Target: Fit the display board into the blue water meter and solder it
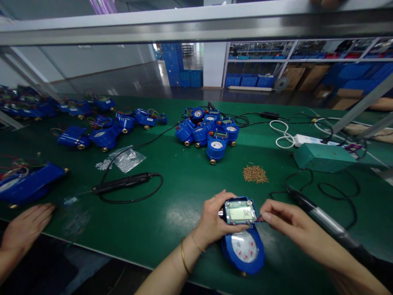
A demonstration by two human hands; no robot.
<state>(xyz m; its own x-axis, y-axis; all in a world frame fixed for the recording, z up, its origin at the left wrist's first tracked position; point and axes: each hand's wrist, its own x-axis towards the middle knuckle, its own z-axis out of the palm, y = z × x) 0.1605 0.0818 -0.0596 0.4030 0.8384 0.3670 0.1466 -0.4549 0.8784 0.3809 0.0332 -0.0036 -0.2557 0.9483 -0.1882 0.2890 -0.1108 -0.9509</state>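
Note:
A blue water meter [260,250] lies near the front edge of the green bench, its round dial towards me. On its upper part a small display [241,214] shows digits on an uncovered circuit board. My left hand [211,217] is closed around this upper part, thumb along the lower edge and fingers behind. At the display's right side, my right hand [281,217] pinches a thin, dark red wire [258,219] that reaches the meter's edge. The wire's far end is hidden in the fingers.
Several blue meters [215,148] are grouped mid-bench, with more at the left. Small brass screws [255,174] lie in a pile. A black electric screwdriver [123,182], a plastic bag [127,159], a dark cylindrical tool [322,217] and a green box [325,157] surround me. Another person's hand [29,225] rests left.

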